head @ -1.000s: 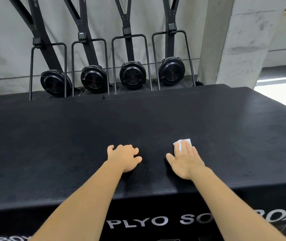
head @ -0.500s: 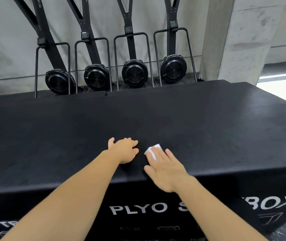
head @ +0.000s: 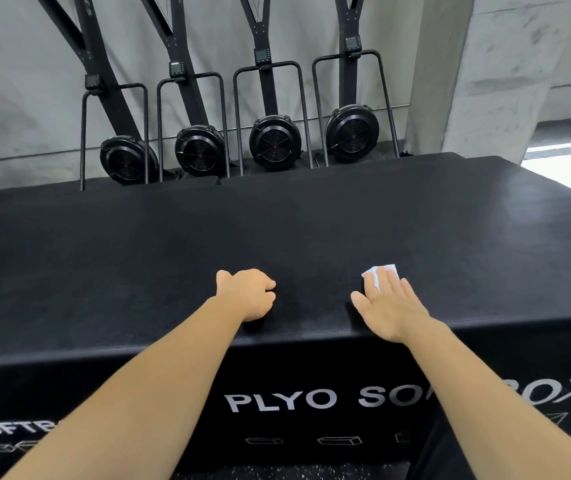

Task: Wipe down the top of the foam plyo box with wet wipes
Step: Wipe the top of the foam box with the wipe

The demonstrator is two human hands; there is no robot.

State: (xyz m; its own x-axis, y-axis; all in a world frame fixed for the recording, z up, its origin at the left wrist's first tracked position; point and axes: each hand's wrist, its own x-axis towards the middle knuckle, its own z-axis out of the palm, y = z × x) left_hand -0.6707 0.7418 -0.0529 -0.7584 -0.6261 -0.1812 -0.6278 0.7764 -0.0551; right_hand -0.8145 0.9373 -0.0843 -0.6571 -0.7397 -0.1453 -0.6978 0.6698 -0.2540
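Observation:
A wide black foam plyo box (head: 312,230) fills the middle of the head view, with white "PLYO SOFT BOX" lettering on its front face. My right hand (head: 389,306) lies flat on the box top near the front edge, straight fingers pressing a small white wet wipe (head: 377,273) whose far corner shows past my fingertips. My left hand (head: 247,294) rests on the box top about a hand's width to the left, fingers curled under into a loose fist, holding nothing.
Behind the box, several black ski-trainer machines with round fan housings (head: 273,142) stand against a grey concrete wall. A concrete pillar (head: 478,74) rises at the right. Speckled dark floor (head: 277,471) shows below the box front.
My right hand slid the wipe left toward my left hand, then back to the right. My left hand stayed in place and curled its fingers more.

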